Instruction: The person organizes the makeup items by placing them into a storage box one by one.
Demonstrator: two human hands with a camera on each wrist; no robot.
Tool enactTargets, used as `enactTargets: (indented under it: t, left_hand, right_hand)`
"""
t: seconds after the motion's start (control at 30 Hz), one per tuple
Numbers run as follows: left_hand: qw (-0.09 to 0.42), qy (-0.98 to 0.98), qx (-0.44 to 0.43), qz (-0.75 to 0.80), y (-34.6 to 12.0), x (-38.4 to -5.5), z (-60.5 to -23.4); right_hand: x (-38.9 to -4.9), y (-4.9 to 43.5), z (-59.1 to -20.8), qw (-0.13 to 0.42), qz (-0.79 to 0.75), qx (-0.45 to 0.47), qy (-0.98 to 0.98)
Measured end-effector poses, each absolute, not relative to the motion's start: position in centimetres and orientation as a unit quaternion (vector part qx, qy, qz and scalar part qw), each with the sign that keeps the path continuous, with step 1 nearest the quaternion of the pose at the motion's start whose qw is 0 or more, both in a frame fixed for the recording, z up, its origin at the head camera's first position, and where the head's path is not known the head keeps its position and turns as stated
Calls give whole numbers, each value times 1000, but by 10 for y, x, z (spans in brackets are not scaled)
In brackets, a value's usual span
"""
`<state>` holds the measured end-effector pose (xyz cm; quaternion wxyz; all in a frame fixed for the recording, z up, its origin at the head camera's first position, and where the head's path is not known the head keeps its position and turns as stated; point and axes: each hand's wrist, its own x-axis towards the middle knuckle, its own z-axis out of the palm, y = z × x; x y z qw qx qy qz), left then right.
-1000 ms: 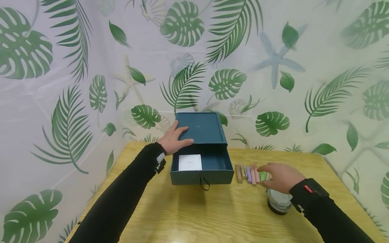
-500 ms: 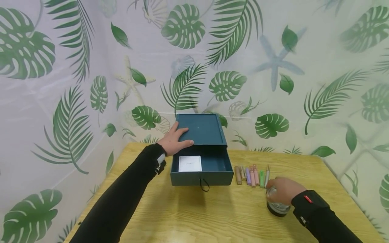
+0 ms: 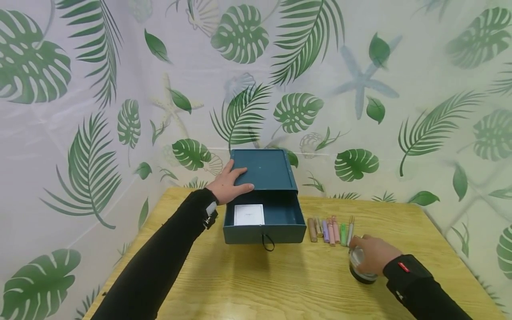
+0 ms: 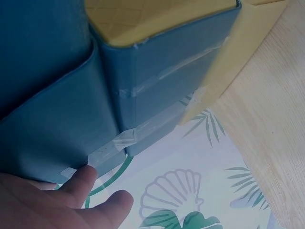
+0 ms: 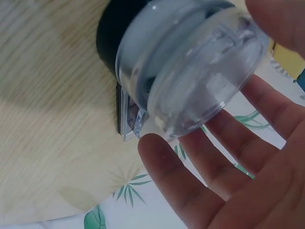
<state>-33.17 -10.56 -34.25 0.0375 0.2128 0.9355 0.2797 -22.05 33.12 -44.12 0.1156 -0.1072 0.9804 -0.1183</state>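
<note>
A dark blue drawer box point(image 3: 266, 171) stands with its drawer point(image 3: 262, 234) pulled out toward me; a white square packet point(image 3: 249, 215) lies in the left part of the drawer. My left hand point(image 3: 230, 184) rests on the box's upper left edge, fingers spread. Seen from the left wrist, fingertips point(image 4: 116, 202) are near the blue side wall. At the right, my right hand point(image 3: 377, 255) holds a round clear-topped container with a black base point(image 5: 205, 81). Its fingers curve round the clear top on one side, with the thumb on the other.
Several slim cosmetic tubes, brown point(image 3: 312, 230), pink point(image 3: 331, 232) and green point(image 3: 343, 234), lie in a row right of the drawer. A clear flat case point(image 5: 128, 117) sits beside the round container. Leaf-printed cloth point(image 3: 360, 133) hangs behind the wooden table point(image 3: 224, 284).
My right hand has come down from above the tubes onto the round container and taken hold of it. The left hand stays on the box.
</note>
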Motion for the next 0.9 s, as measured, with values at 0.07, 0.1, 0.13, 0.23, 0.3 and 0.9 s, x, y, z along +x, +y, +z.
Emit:
enactTargets:
  t: [0.07,0.1,0.13,0.23,0.3,0.9]
  left_hand:
    - [37,935,213,280,-106,-332,-343]
    - [37,935,213,281,-106,-332,-343]
    - [38,935,213,280,-106,-332,-343]
    - [38,935,213,280,-106,-332,-343]
    - [38,936,212,279,-106,-332,-343]
    - [36,938,214,270,-104,-333,-343]
  right_hand:
    - [-220,330,-441,115,-114,-110,981]
    - [-220,330,-441,115,-112,-113,980]
    - [-221,330,-441,115,-111,-115,980]
    - [-221,330,-438,115,-106,-121,980]
    - [-220,330,-435,114,-107,-124,980]
    - [-220,283,-351,-21,-117,-243,963]
